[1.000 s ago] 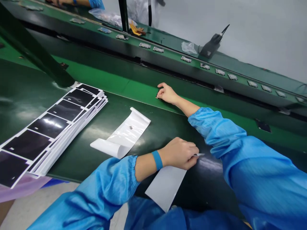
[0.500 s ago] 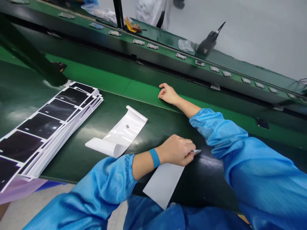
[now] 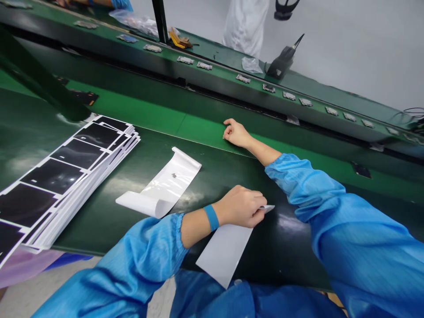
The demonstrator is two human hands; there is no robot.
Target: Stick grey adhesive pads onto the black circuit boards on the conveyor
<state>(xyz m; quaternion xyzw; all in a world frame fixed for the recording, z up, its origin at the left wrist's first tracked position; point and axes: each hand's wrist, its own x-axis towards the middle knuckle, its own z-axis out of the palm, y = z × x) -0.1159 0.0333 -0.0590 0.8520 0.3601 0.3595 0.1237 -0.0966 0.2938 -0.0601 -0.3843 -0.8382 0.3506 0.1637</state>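
Note:
My left hand (image 3: 239, 206), with a blue band at the wrist, is closed on a white sheet (image 3: 225, 254). A folded corner of the sheet pokes out past the fingertips, and its lower part hangs toward my lap. Over the bright green strip behind the dark green table, my right hand (image 3: 237, 133) has loosely curved fingers, the index apart from the thumb. I see nothing in it. Left of my left hand lies a curled strip of glossy white film (image 3: 172, 179) with a small grey piece on it.
A stack of white-bordered sheets with black panels (image 3: 69, 172) lies on the left. Behind it rises a dark green post (image 3: 43, 79). Small components (image 3: 243, 78) line the raised ledge. A dark flat part (image 3: 361, 169) rests on the strip at right. A person in white stands beyond.
The view has shifted slightly. My right hand has moved a little to the right over the green strip. My left hand keeps its hold on the sheet. The person in white has moved right.

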